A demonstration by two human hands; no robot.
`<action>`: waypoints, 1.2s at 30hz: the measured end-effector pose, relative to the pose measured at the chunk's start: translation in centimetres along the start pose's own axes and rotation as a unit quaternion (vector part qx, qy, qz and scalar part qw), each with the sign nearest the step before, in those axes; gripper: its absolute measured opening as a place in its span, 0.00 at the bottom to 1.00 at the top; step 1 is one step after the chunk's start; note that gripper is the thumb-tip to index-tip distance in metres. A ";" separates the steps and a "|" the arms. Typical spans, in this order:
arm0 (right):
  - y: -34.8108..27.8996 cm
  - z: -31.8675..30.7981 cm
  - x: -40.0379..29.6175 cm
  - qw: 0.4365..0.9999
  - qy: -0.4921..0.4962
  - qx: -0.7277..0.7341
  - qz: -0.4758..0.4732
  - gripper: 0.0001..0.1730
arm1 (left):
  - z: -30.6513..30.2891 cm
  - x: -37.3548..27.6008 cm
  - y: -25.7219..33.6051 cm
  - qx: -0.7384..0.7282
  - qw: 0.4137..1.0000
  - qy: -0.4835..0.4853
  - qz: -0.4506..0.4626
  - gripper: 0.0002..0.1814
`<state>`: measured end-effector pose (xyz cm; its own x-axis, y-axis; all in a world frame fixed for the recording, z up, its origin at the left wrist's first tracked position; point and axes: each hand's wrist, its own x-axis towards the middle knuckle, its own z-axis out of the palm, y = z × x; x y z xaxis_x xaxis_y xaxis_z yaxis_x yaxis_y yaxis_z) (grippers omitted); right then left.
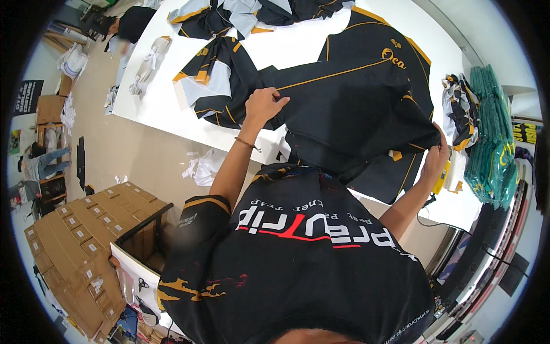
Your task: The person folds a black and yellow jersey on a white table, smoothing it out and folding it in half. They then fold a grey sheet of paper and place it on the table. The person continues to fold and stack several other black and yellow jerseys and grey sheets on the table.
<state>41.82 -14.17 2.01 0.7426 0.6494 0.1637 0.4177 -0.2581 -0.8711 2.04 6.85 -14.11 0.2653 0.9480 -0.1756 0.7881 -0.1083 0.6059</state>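
A black garment with thin yellow-orange piping spreads over the white table in front of me. My right hand grips its edge at the right, fingers behind the cloth. At the garment's left side, my left hand rests against the cloth with curled fingers and the thumb out; whether it pinches the fabric is not clear. Beneath and beyond lies another black piece with yellow trim and lettering. Crumpled black, grey and yellow pieces lie left of my left hand.
More garments lie at the white table's far end, a tied bundle at left. A yellow corded tool and bagged green goods are at right. Cardboard boxes stand behind left; a person bends beyond.
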 end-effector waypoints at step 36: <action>-6.0 18.0 -7.3 0.788 -0.575 0.220 -0.002 0.21 | -13.1 -3.6 -3.7 -0.130 0.951 0.264 0.096 0.24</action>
<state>24.49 -4.43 -2.32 -0.3297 0.9336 -0.1405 0.0084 -0.1459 -0.9893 -9.10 7.75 -5.54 0.0207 0.9433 0.3313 0.5712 -0.2831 0.7705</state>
